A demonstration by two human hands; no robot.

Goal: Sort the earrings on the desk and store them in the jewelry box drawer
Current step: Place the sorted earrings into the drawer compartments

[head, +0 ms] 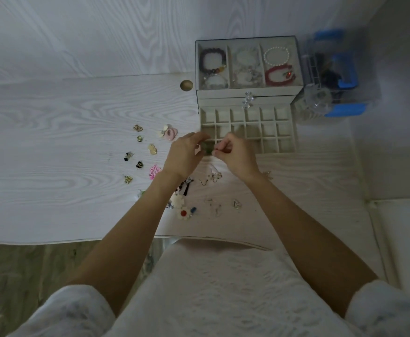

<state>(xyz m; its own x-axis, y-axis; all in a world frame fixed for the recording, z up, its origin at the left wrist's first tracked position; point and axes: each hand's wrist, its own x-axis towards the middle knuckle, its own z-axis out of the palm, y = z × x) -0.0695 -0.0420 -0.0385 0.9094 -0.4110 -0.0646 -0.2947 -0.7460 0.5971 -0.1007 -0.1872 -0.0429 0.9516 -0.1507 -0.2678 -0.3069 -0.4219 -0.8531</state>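
Fingers of my left hand [184, 152] and right hand [233, 154] are pinching a tiny, light green earring [207, 150] between them, gripping gently.

Earrings [148, 156] are scattered loose on the white desk [53, 132], left of and in front of the box [247, 93] (hearts, flowers, a few hooks). The bottom drawer [249, 128] is pulled open, its grid of small cream compartments looking bare. One small greenish earring [207, 150] is pinched at its front-left corner.
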